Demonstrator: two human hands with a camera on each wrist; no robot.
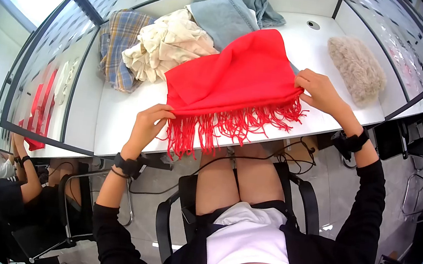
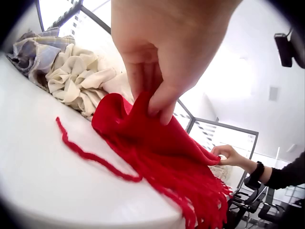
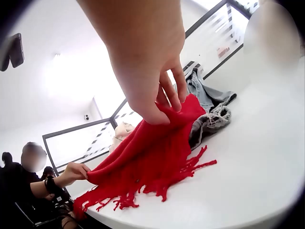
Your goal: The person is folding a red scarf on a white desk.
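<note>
A red scarf with fringed ends lies folded across the white desk, its tassels toward the front edge. My left hand pinches its near left corner between thumb and fingers. At the near right corner, my right hand pinches the cloth too. In the left wrist view, the left hand lifts the corner in a small peak, and one loose strand trails on the desk. The right wrist view shows the right hand gripping the scarf from above.
Behind the scarf lie a plaid cloth, a crumpled cream garment and blue denim. A fluffy beige bundle sits at the right. Framed partitions enclose the desk. Another person sits at the left.
</note>
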